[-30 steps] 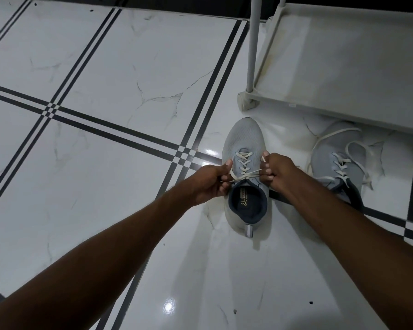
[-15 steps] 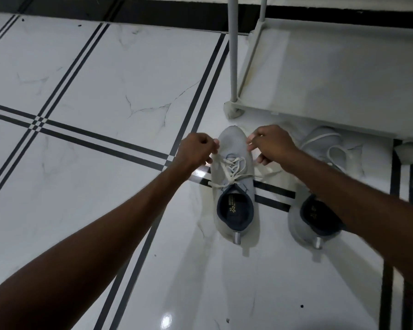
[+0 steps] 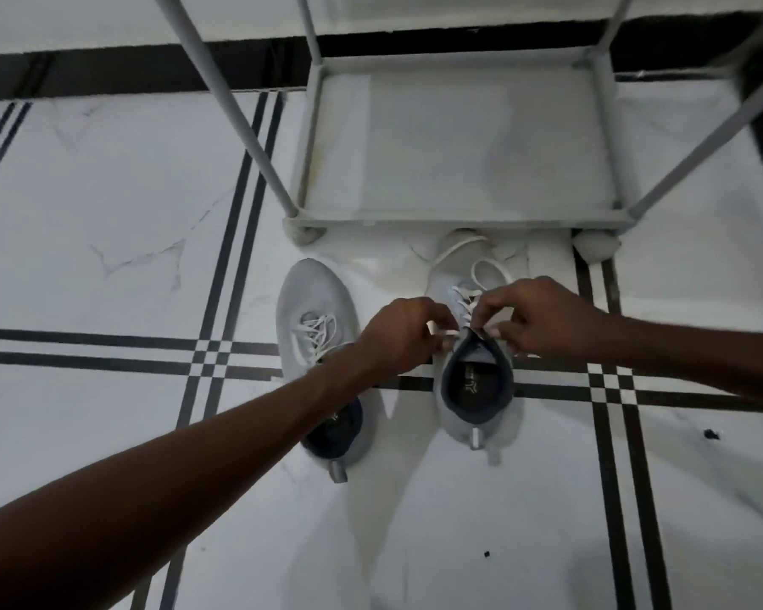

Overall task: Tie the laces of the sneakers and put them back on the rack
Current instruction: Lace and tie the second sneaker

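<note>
Two light grey sneakers with dark linings stand side by side on the tiled floor, toes toward the rack. The left sneaker [image 3: 313,301] shows white laces across its tongue; my left forearm hides its heel opening in part. Both hands are over the right sneaker [image 3: 476,416]. My left hand [image 3: 401,341] pinches a white lace [image 3: 448,333] at the tongue's left. My right hand [image 3: 534,319] pinches a lace at the tongue's right. A loose lace loop [image 3: 485,268] lies over the toe. The grey rack [image 3: 454,220] stands just beyond the toes, its bottom shelf bare.
The rack's slanted poles [image 3: 234,112] rise on the left and right of the shelf. Its feet [image 3: 302,231] rest on the white marble floor with black stripe lines. Small dark specks [image 3: 711,433] lie on the floor at the right.
Both hands have left the left sneaker's laces and moved right onto the right sneaker's laces. The view has shifted forward, showing more of the rack.
</note>
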{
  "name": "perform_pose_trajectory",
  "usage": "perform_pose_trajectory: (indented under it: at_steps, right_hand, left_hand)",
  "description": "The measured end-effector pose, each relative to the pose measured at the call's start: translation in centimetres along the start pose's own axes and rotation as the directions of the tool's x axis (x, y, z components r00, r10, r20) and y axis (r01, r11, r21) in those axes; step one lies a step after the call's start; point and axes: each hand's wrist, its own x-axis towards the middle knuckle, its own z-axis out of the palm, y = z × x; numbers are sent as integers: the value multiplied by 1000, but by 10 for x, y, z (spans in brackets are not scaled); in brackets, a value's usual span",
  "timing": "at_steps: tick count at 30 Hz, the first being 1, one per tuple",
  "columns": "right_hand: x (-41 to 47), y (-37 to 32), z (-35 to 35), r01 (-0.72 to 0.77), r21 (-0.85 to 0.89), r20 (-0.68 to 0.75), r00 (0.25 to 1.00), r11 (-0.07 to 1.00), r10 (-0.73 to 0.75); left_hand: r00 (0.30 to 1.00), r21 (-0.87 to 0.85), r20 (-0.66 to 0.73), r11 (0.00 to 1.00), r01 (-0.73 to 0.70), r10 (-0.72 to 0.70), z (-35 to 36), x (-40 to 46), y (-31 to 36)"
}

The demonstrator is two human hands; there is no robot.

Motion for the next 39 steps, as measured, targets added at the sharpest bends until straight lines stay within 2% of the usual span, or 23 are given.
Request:
perform_pose_trajectory:
  at_steps: [3, 5, 8, 11, 13, 16, 18, 20, 21, 22, 23, 24, 25, 26, 27, 28, 29, 30, 32, 35, 36, 38, 39]
  right_hand:
    - [-21, 20, 14, -50, 67, -159, 985, 997, 60]
    - [-25, 28, 23, -61, 114, -202, 976, 992, 83]
    - [-22, 36, 27, -71, 134, -211, 973, 988, 98]
    - [-18, 46, 29, -76, 59, -231, 969, 995, 87]
    - [-15, 49, 33, -75, 6, -218, 973, 997, 75]
    - [-10, 53, 35, -112, -34, -193, 976, 993, 103]
    - [-9, 55, 30, -140, 44, -197, 969, 989, 146]
    - [-11, 55, 26, -145, 128, -296, 939, 981, 178]
    - [-14, 52, 26, -147, 138, -382, 905, 979, 190]
    - [-16, 48, 27, -170, 151, -452, 864, 974, 220]
    - [-18, 44, 29, -216, 173, -492, 826, 961, 274]
    - [-17, 40, 31, -297, 209, -458, 812, 932, 362]
    - [-15, 37, 32, -385, 275, -353, 812, 881, 465]
    - [-12, 34, 32, -463, 386, -199, 803, 798, 561]
    - [-8, 31, 33, -517, 518, -31, 785, 681, 619]
    - [-4, 27, 32, -542, 639, 101, 763, 546, 639]
    - [0, 23, 30, -529, 727, 163, 752, 437, 639]
    - [3, 22, 28, -492, 781, 167, 758, 384, 631]
    - [9, 22, 21, -402, 822, 93, 794, 404, 600]
    - [10, 17, 5, -251, 797, -79, 858, 549, 507]
    - [10, 15, 0, -196, 760, -148, 876, 619, 459]
    - [9, 7, -10, -87, 665, -278, 893, 742, 353]
    - [8, 2, -15, -40, 637, -318, 896, 770, 310]
  left_hand:
    - [1000, 74, -28, 997, 15, -13, 8, 2, 2]
    - [1000, 69, -21, 998, 13, -11, 6, 4, 6]
    - [999, 72, 37, 997, 23, -26, -4, 7, 8]
    - [995, 286, 104, 957, -43, 14, -10, 5, -2]
    - [991, 416, 134, 909, -32, -27, -10, 1, -6]
    - [991, 463, 114, 886, 3, -63, -6, 1, -7]
    - [998, 456, 66, 890, -17, -15, -6, 3, -7]
    - [995, 403, -97, 915, 12, 29, -10, -1, -9]
    - [978, 360, -207, 930, 73, 3, -11, -4, -10]
    - [953, 319, -298, 934, 159, -60, -11, -7, -8]
    - [930, 288, -324, 918, 271, -173, -9, -9, -6]
    - [904, 202, -289, 903, 379, -315, -7, -10, -5]
    - [858, 5, -188, 873, 488, -479, -5, -10, -4]
    - [803, -256, -23, 780, 572, -596, -2, -8, -1]
    - [757, -470, 118, 636, 612, -642, 2, -5, 2]
    - [748, -591, 179, 537, 602, -640, 4, -1, 5]
    - [757, -646, 165, 511, 567, -632, 6, 4, 7]
    - [765, -685, 130, 501, 529, -630, 5, 8, 11]
    - [780, -755, 68, 480, 448, -622, -1, 18, 17]
    - [832, -836, 132, 391, 386, -540, -14, 27, 27]
    - [859, -827, 151, 413, 380, -489, -16, 26, 32]
    - [906, -761, 156, 538, 364, -393, -13, 22, 38]
    - [924, -719, 148, 604, 345, -351, -12, 20, 41]
